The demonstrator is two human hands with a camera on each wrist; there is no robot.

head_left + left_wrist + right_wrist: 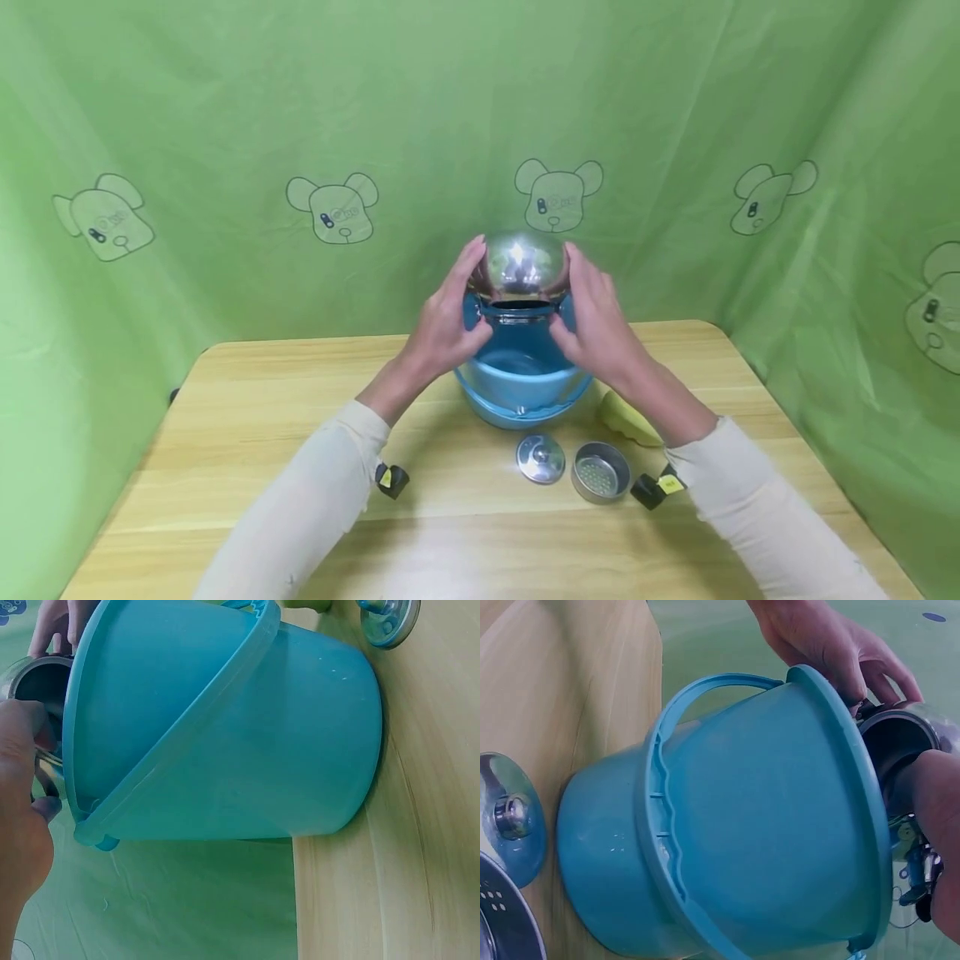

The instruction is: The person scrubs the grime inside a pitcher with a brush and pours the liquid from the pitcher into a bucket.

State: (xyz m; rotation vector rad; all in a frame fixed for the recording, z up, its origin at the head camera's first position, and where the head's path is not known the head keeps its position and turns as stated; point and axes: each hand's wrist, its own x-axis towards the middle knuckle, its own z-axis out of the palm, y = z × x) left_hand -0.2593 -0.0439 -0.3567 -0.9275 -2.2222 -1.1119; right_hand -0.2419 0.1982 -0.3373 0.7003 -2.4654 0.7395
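A shiny round metal pot [522,262] is tipped over a blue bucket [517,387], its dark mouth turned down toward the bucket's inside. My left hand [442,327] grips the pot's left side, with the fingers along the body and the thumb at the rim. On the opposite side my right hand [603,329] holds it the same way. In the left wrist view the pot's opening [43,681] shows just beyond the bucket's rim. The right wrist view has both hands around that mouth, and the pot's inside looks dark there.
In front of the bucket lie a metal lid [540,458] with a knob and a small round strainer [600,473] with a perforated base. A yellow item [630,419] with a wavy edge sits right of the bucket. Behind the wooden table [285,400] hangs a green curtain [450,100].
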